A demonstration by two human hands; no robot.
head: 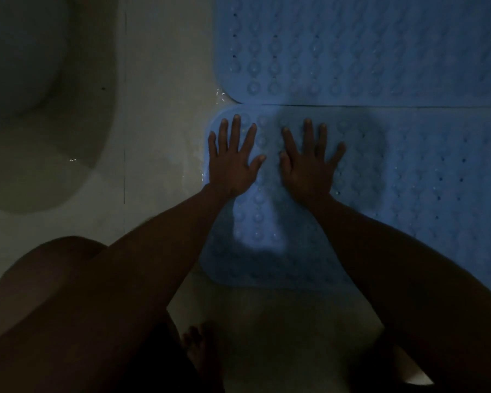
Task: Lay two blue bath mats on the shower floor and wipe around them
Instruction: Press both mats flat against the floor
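Both hands, left hand [233, 163] and right hand [309, 165], lay flat with fingers spread, gripping nothing, pressing the near blue bath mat [408, 177] at frame centre, likely to seat its suction cups on the shower floor [165, 109] against the far blue bath mat [366, 46].

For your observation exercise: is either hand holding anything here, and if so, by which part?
Nothing is held. The left hand and right hand lie flat, fingers spread, on the nearer blue mat, near its far-left corner.

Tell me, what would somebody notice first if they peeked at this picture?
Two hands pressing flat on a blue mat: the left hand near its left edge and the right hand just beside it, fingers spread. That near mat meets a second blue mat farther away, edge to edge. To the left is pale, wet-looking floor, and a bare foot shows at the bottom.
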